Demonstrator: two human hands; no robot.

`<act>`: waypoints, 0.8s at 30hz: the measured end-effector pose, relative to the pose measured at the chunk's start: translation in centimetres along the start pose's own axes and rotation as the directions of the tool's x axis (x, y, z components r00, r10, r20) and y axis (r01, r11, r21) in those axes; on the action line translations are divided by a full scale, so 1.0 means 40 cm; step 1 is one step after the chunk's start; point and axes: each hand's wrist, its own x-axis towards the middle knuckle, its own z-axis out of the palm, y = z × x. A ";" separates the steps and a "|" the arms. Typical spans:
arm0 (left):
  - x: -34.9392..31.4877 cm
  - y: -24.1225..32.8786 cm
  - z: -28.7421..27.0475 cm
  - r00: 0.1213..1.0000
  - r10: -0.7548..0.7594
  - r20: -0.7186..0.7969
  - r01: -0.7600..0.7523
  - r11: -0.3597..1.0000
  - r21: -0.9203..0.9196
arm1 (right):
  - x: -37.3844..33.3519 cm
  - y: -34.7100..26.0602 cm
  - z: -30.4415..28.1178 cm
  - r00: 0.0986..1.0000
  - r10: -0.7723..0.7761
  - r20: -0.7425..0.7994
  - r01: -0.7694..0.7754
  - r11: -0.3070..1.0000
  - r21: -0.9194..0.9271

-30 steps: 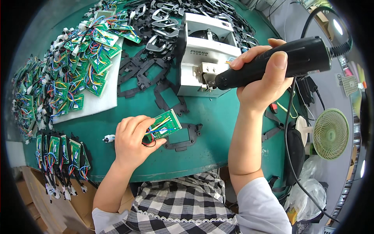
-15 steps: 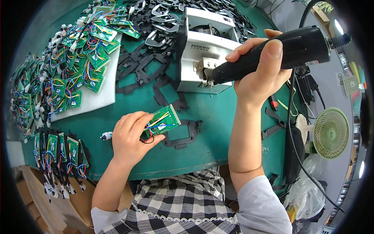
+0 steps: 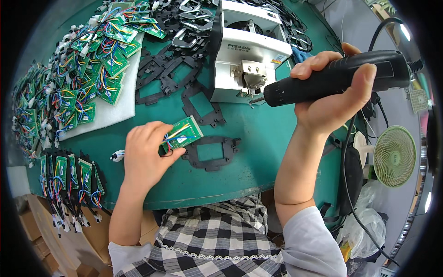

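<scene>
Between the fingers and thumb of my left hand [image 3: 146, 152] is a green circuit board [image 3: 187, 132] with coloured wires; its white connector [image 3: 117, 155] pokes out on the hand's left. Just right of the board, a black plastic frame [image 3: 211, 153] with a rectangular opening lies flat on the green table [image 3: 240, 177]. My right hand [image 3: 334, 92] grips a black electric screwdriver [image 3: 318, 83], its bit pointing left. The bit's tip is close to the front of a white screw feeder [image 3: 247, 55]; whether a screw sits on it is too small to tell.
Wired circuit boards [image 3: 87, 83] are heaped at the left on a white foam sheet [image 3: 127, 99]. Several boards in black frames [image 3: 71, 177] line the near left edge. More frames [image 3: 170, 74] lie behind. A small green fan [image 3: 394, 156] and the screwdriver's cable stand right.
My right hand has drawn the screwdriver right, away from the feeder's outlet, so its bit now shows. My left hand has shifted slightly left with the circuit board, uncovering more of the frame.
</scene>
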 end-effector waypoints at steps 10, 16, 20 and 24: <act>0.143 0.154 0.023 0.934 0.305 -0.187 -0.338 0.923 -0.185 | -0.055 -0.009 0.041 0.963 0.262 -0.061 -0.194 0.832 0.519; 0.153 0.158 0.031 0.913 0.350 -0.209 -0.381 0.915 -0.132 | -0.059 -0.003 0.006 0.962 0.258 -0.090 -0.176 0.837 0.517; 0.144 0.153 0.039 0.898 0.348 -0.270 -0.388 0.915 -0.113 | -0.066 -0.017 0.004 0.952 0.280 -0.123 -0.176 0.831 0.528; 0.135 0.141 0.049 0.899 0.311 -0.307 -0.372 0.914 -0.161 | -0.068 -0.026 -0.005 0.951 0.268 -0.151 -0.157 0.845 0.511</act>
